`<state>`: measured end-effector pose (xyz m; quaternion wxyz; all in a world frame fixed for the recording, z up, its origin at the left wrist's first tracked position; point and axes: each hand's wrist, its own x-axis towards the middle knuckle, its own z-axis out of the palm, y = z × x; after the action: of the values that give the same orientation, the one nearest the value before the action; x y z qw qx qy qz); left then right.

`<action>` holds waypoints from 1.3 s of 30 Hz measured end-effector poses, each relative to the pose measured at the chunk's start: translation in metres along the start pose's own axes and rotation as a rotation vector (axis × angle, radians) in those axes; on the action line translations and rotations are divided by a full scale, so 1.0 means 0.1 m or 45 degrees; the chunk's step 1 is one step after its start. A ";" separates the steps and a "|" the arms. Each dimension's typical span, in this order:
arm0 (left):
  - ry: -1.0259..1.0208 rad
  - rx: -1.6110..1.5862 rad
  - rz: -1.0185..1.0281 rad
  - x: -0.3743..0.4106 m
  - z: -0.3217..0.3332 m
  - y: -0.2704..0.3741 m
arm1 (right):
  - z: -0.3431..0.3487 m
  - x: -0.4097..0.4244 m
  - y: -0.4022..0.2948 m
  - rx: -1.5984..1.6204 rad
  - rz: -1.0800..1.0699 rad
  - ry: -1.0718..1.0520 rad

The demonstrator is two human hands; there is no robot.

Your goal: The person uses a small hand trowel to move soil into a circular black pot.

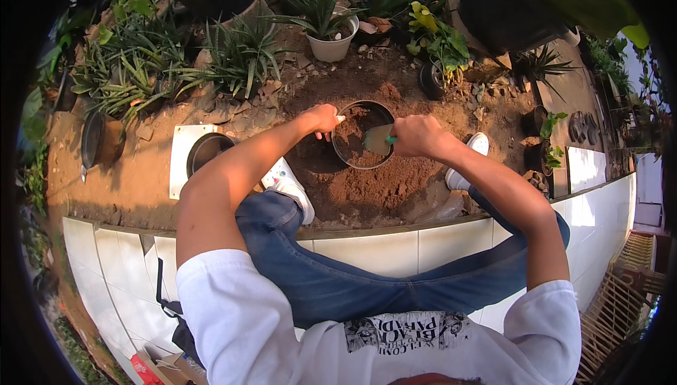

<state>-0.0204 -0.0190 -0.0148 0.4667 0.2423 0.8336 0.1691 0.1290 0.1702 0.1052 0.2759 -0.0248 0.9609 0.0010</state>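
A round black plastic pot point(382, 115) stands on the ground between my feet, with brown soil point(350, 130) inside it. My left hand point(320, 118) grips the pot's rim on its left side, thumb over the edge. In my right hand point(421, 135) is a hand trowel point(378, 140) with a green handle, mostly hidden by my fingers. Its flat blade reaches over the rim into the pot, close to the soil. Loose reddish-brown soil point(373, 186) lies heaped just in front of the pot, on my side.
My white shoes point(290, 186) flank the pot. To the left, a black pot point(207, 153) rests by a white tile point(182, 165). Beyond are a white pot point(332, 49) with a spiky plant and a small black pot point(431, 81). Clear plastic point(448, 209) lies by the white-tiled ledge point(370, 255).
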 end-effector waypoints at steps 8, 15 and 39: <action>0.029 0.099 -0.023 0.12 0.04 0.00 | 0.01 -0.32 1.15 0.908 0.300 -0.166; 0.146 0.046 0.053 0.15 0.10 -0.10 | 1.08 -0.29 2.05 1.624 0.372 -0.239; 0.153 -0.120 0.070 0.15 0.13 -0.06 | 3.50 1.04 1.35 1.581 0.988 0.785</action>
<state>-0.0175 -0.0150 -0.0343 0.4218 0.2323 0.8443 0.2351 0.2200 0.3061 -0.2480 -0.0591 0.4711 0.7589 -0.4457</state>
